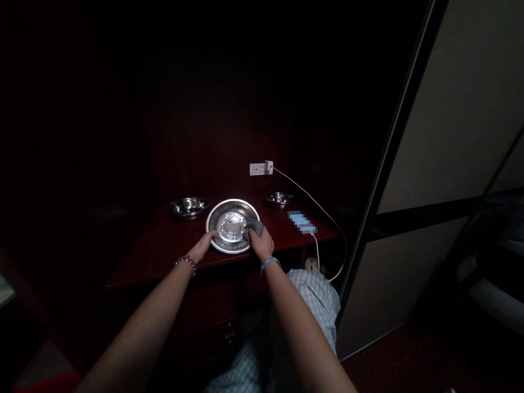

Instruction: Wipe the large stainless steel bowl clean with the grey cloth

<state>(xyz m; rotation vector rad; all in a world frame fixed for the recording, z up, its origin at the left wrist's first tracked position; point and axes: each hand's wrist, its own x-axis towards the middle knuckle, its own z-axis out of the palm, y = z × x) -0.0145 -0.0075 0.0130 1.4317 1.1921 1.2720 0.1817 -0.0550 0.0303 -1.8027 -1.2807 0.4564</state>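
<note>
1. Steel basin [233, 227] is at the red desk's [158, 250] near edge.
2. Left hand [201, 247]: fingers clamped on its left rim.
3. Right hand [262, 243]: fingers closed on gray cloth [255, 225], at its right side.
4. Beyond: left bowl [188, 209], right bowl [279, 200].

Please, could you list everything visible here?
Wooden shelf: 1, dark red, picture centre
Round metal dish: 1, silver, shelf's front
Soft cloth: 1, grey, dish's right side
Shallow metal bowls: 2, silver, shelf's back
Electric socket: 1, white, wall
Plug-in charger: 1, white, in socket
Thin cable: 1, white, from charger
Pixelated device: 1, blue, shelf's right
Large panelling: several, greyish, right
Checked fabric: 1, blue-white, bottom
Beaded bracelet: 1, dark, left wrist
Slim wristband: 1, blue, right wrist
Unclear items: uncounted, mixed colours, in shadow
Left hand: 1, bare, dish's left rim
Right hand: 1, bare, holding cloth
</note>
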